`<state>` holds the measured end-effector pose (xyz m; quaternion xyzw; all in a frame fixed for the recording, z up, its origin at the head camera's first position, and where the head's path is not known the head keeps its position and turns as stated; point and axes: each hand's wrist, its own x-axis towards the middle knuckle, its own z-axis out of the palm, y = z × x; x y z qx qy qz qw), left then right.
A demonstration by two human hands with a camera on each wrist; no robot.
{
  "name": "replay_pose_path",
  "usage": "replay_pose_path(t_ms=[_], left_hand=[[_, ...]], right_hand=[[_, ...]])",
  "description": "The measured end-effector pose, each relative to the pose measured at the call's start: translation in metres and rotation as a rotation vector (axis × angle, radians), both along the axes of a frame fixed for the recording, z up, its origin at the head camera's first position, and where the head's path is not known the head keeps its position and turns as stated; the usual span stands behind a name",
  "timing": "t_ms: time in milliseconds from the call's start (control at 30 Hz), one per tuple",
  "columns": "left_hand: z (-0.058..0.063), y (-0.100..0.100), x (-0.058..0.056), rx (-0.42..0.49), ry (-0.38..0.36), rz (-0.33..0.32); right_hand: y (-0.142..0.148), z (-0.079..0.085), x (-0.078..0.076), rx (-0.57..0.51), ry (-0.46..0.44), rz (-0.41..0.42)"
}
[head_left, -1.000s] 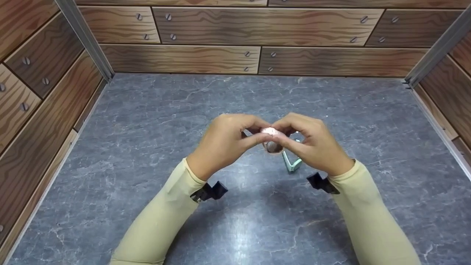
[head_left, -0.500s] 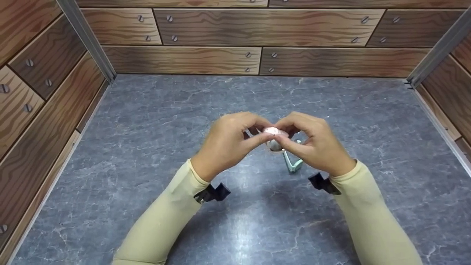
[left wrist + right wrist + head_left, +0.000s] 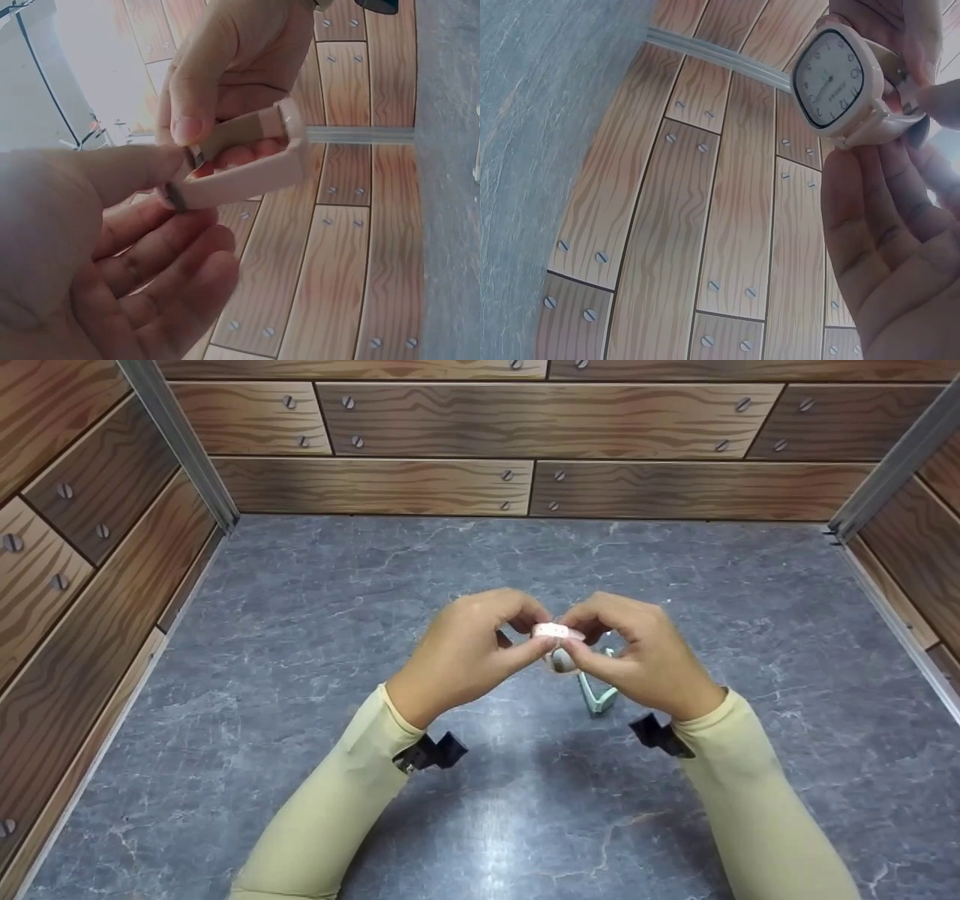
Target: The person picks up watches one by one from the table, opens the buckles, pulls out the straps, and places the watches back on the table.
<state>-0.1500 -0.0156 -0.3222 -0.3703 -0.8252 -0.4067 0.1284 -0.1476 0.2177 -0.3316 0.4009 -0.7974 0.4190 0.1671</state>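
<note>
A pale pink wristwatch (image 3: 829, 78) hangs between the two hands above the table. Its rounded-square white dial with dark numerals shows in the right wrist view. In the left wrist view the strap (image 3: 247, 180) forms a loop, its ends meeting at the fingertips. My left hand (image 3: 469, 656) pinches the strap between thumb and fingers. From the other side my right hand (image 3: 637, 660) pinches the strap beside it, the thumbs nearly touching. Fingers partly cover the strap's fastening. Below the right hand stands a mint-green angled object (image 3: 598, 697), partly hidden by that hand.
The grey marbled table (image 3: 315, 607) extends around both hands. Wood-patterned panels (image 3: 420, 484) wall its back and sides, with metal posts (image 3: 199, 457) at the corners. Black camera mounts (image 3: 431, 751) sit on both wrists.
Both hands stay nearly in place. The strap has tilted slightly between the fingertips, and its top edge shows more plainly with less glare. The head view has shifted slightly.
</note>
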Motion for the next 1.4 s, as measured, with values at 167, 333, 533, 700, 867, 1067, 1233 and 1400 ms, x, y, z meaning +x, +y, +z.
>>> replay_pose_path(t_ms=[167, 333, 533, 700, 867, 1067, 1233, 1400], left_hand=[[0.0007, 0.0001, -0.0001, -0.097, 0.041, 0.003], [0.0015, 0.0004, 0.0, -0.138, 0.034, 0.017], [0.0031, 0.0005, 0.0001, -0.164, 0.01, 0.022], [0.0037, -0.001, -0.0006, -0.165, 0.01, 0.033], [0.0024, -0.0013, -0.0009, -0.14, 0.021, 0.039], [0.0011, 0.0, -0.0022, -0.069, -0.015, 0.001], [0.0006, -0.0004, -0.0028, -0.019, -0.057, -0.033], [0.0012, -0.0017, -0.0025, 0.03, -0.106, -0.056]], right_hand=[[0.0011, -0.0015, 0.0005, 0.029, -0.005, 0.012], [0.003, -0.0035, 0.0001, 0.066, -0.031, 0.005], [0.0032, -0.002, 0.0005, 0.075, -0.031, 0.007], [0.0028, -0.0011, 0.0001, 0.07, 0.005, 0.005], [0.0016, -0.0017, -0.0003, 0.051, 0.038, -0.002], [0.002, -0.0022, -0.001, 0.058, 0.021, -0.024], [0.0012, -0.0016, -0.0014, 0.049, 0.035, -0.014], [-0.0004, 0.0002, -0.0019, 0.023, 0.051, -0.003]])
